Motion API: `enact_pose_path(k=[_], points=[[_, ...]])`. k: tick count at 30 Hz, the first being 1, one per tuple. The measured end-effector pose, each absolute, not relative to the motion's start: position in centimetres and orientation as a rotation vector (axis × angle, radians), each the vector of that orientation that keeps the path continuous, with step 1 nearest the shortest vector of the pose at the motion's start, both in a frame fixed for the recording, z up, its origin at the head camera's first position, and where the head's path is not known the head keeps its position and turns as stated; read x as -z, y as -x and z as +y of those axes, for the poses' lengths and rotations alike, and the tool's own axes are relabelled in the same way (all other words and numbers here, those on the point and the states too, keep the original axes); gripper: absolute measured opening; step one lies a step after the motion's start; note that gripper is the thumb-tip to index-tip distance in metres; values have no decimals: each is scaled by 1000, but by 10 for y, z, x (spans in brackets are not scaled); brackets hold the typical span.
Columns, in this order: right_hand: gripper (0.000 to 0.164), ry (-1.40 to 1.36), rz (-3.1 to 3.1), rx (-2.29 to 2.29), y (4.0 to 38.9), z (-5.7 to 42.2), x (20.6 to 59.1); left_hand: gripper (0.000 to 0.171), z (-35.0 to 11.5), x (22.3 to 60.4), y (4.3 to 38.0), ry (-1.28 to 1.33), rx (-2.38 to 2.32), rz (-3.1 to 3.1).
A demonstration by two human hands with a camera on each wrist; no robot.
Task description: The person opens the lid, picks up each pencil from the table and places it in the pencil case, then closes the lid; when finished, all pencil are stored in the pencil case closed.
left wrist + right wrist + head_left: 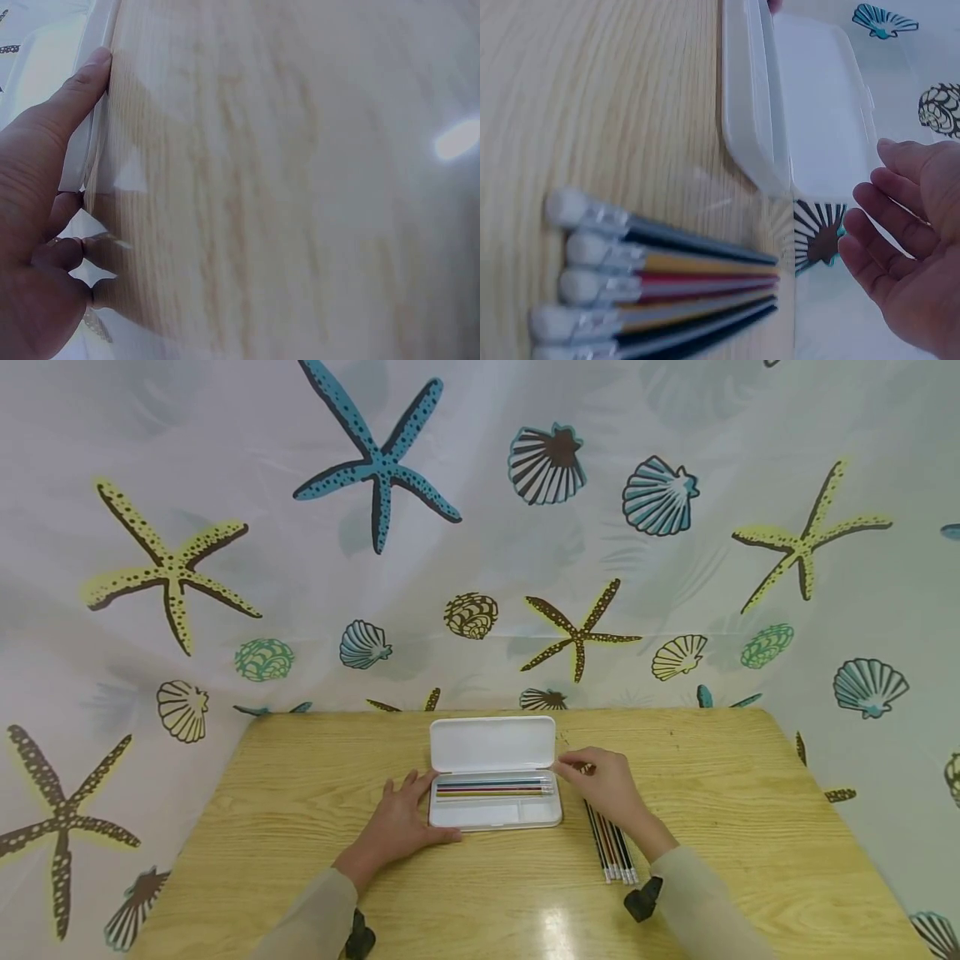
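A white pencil case (475, 815) stands with its lid (492, 743) raised. Several pencils (491, 788) lie side by side in its back compartment. My left hand (401, 818) holds the left end of the case, thumb (79, 86) along the front edge and fingers at the left side. Beside the case's right end is my right hand (606, 782), its fingers (892, 210) loosely bent with nothing between them. Below that hand, several more pencils (611, 843) with white erasers lie bunched on the table, erasers toward me; their far ends are partly hidden by the hand in the head view.
The wooden table (315, 777) reaches back to a curtain (465, 543) printed with starfish and shells, which also hangs at both sides. A black wrist device (642, 899) sits at the right sleeve, and another black device (360, 935) at the left.
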State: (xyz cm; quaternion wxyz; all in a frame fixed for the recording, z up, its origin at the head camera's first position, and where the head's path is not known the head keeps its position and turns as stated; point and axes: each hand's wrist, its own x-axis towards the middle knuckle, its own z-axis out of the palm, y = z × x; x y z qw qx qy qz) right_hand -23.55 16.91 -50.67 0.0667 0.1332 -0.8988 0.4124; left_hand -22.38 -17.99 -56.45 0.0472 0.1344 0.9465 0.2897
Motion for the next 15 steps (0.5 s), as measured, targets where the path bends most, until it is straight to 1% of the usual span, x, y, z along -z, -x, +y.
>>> enact_pose_path(k=[10, 15], points=[[30, -236, -2752, -1229, 214, 211, 519, 113, -181, 566, 224, -428, -898, 2887], [32, -212, -2765, -1236, 207, 225, 528, 114, -182, 566, 224, -417, -890, 2892]])
